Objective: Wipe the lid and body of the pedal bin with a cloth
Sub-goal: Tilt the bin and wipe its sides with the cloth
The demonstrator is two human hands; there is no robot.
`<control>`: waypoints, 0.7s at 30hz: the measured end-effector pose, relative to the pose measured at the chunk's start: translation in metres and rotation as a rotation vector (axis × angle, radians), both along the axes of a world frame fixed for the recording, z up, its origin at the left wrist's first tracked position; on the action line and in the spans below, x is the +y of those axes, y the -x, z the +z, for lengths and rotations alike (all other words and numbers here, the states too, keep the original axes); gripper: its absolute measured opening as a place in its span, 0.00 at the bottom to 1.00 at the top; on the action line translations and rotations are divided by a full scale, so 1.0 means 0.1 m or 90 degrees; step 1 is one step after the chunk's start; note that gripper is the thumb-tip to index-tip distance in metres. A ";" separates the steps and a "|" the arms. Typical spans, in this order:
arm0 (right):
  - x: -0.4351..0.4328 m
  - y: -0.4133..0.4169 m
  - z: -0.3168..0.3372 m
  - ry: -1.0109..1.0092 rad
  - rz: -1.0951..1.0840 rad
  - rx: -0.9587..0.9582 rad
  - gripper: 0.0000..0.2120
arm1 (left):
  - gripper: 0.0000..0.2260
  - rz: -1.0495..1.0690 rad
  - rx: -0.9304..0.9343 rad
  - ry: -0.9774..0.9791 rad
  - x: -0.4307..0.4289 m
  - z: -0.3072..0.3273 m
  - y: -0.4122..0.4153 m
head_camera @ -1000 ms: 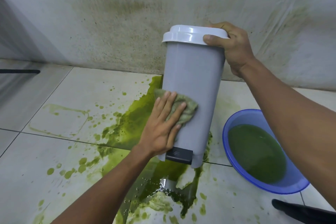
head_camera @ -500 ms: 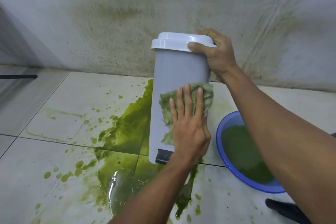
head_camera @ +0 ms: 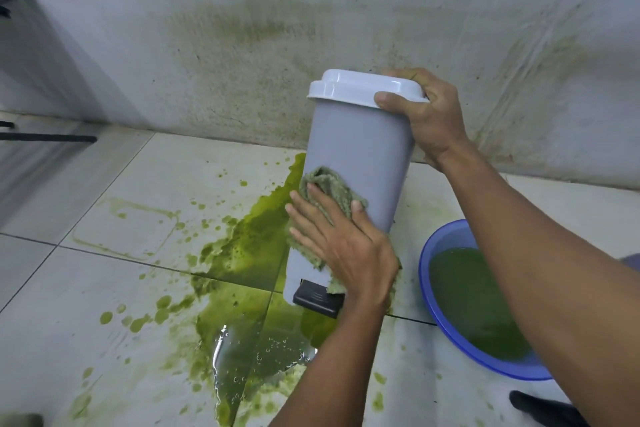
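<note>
The bin (head_camera: pixel 360 156) is smooth grey plastic, a rounded-corner box narrowing toward its base. It has a glossy white lid (head_camera: pixel 360 88) with a stepped rim and a black ribbed pedal (head_camera: pixel 317 298) at the foot. It leans with its top to the right of its base, over a tiled floor (head_camera: pixel 104 305) near a stained wall (head_camera: pixel 207 45). Whether the base touches the floor is hidden.

The right hand (head_camera: pixel 429 118) holds the lid's right edge, its grip curled round the rim with the thumb on the front. The left hand (head_camera: pixel 349 246) lies flat on the lower front of the body, its grip spread with straight fingers, pressing a nubby, green-tinged cloth (head_camera: pixel 332 184) against the plastic. The cloth bunches above the fingertips and hangs down to the pedal.

A thick green spill (head_camera: pixel 256 239), grainy and wet-shiny, spreads over the pale tiles to the left of the bin and below it. To the right sits a round blue plastic basin (head_camera: pixel 446 236) holding murky green liquid (head_camera: pixel 474 302).
</note>
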State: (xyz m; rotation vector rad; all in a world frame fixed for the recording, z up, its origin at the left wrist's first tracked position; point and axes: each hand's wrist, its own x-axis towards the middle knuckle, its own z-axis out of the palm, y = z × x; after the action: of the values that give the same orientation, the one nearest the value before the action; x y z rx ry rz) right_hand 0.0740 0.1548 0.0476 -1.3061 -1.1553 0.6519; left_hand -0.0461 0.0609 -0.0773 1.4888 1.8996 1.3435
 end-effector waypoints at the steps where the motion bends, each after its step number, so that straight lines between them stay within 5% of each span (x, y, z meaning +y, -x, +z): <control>1: 0.00 -0.01 0.00 0.002 -0.003 0.000 0.17 | 0.29 -0.010 0.018 -0.020 0.04 0.01 0.01; 12: -0.08 0.05 -0.01 -0.013 0.021 -0.002 0.17 | 0.28 0.296 -0.300 0.322 0.19 0.12 0.30; 21: -0.15 0.10 0.01 -0.016 0.031 -0.003 0.15 | 0.26 0.327 -0.318 0.388 0.17 0.16 0.37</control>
State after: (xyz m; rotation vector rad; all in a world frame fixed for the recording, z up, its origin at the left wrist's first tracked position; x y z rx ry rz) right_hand 0.0641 0.1393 0.0489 -1.2624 -1.1986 0.6671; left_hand -0.0828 0.0776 -0.0618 0.3451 2.1262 1.0307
